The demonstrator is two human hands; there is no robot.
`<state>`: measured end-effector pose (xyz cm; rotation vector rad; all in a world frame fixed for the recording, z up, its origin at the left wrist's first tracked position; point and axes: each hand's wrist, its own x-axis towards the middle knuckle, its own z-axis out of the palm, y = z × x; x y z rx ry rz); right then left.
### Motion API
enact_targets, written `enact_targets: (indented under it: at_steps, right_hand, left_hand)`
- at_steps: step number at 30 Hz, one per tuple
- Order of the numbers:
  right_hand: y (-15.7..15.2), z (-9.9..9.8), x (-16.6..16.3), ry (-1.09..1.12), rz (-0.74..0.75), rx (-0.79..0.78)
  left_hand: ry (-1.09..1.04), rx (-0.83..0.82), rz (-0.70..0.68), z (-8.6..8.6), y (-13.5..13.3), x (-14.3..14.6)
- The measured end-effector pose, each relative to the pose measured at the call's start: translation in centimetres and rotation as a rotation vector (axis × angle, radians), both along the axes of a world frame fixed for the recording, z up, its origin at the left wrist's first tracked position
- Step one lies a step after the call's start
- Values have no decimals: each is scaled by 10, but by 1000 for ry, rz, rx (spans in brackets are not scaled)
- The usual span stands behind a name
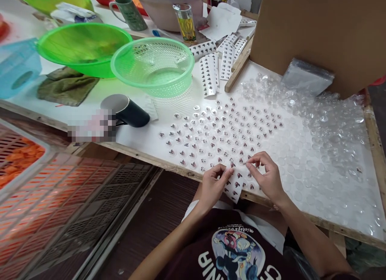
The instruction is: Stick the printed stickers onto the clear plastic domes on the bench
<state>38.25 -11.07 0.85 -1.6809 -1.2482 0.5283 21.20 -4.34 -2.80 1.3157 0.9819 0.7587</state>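
My left hand (213, 186) pinches a white sticker strip (235, 186) printed with small dark pictures, at the near edge of the white work board (304, 183). My right hand (265, 176) is closed in a pinch at the strip's top end, on something too small to name. Just beyond my fingers lie several rows of clear glass domes with stickers under them (223, 131). A heap of plain clear domes (325, 119) spreads over the right side of the board.
More sticker strips (215, 63) lie at the back. A green colander (152, 65), a green basin (83, 47), a black mug (125, 110) and a green cloth (66, 85) stand left. A cardboard sheet (319, 31) rises behind. Orange crates (45, 215) sit lower left.
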Motion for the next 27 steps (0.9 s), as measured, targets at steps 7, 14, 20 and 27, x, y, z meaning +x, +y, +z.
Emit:
enact_targets:
  at_steps: [7,14,20,27]
  right_hand:
    - [21,-7,-17,304,95,-97]
    - [44,7,66,329,-145,120]
    - [77,-23,222,119,-520,77]
    - [90,-50,255,-23,-529,-147]
  left_hand:
    - [32,22,-43,-2,1,-1]
    - [53,57,-62,-5,2,-4]
    - [55,111,-66,-5,3,-2]
    - [69,131,-76,-8,3,-3]
